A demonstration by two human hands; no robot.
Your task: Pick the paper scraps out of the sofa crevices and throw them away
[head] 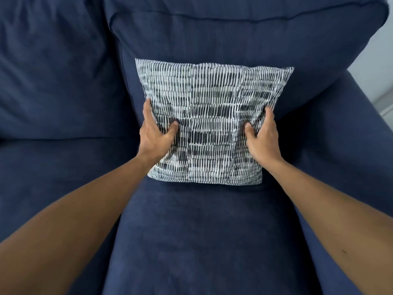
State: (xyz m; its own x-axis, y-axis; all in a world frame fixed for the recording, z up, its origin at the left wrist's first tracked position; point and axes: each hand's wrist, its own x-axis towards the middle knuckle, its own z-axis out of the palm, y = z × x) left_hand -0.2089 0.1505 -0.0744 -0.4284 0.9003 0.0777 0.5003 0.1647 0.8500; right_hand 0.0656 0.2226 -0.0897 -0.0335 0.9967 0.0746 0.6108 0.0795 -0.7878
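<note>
At the left of the frame we see the dark navy fabric sofa [53, 92], its seat and back cushions meeting in a shadowed seam, and no paper scraps show anywhere; we judge they lie hidden in the crevices. Just left of centre, our left hand [156, 135] is closed on the left edge of the square grey-and-white patterned throw pillow [209, 122], thumb pressed into its face and fingers tucked behind. The pillow dents under the thumbs, so we judge it soft and light, best held by its two side edges. Right of centre, our right hand [262, 139] clasps the opposite edge likewise. Any scraps should be flimsy and need a fingertip pinch.
</note>
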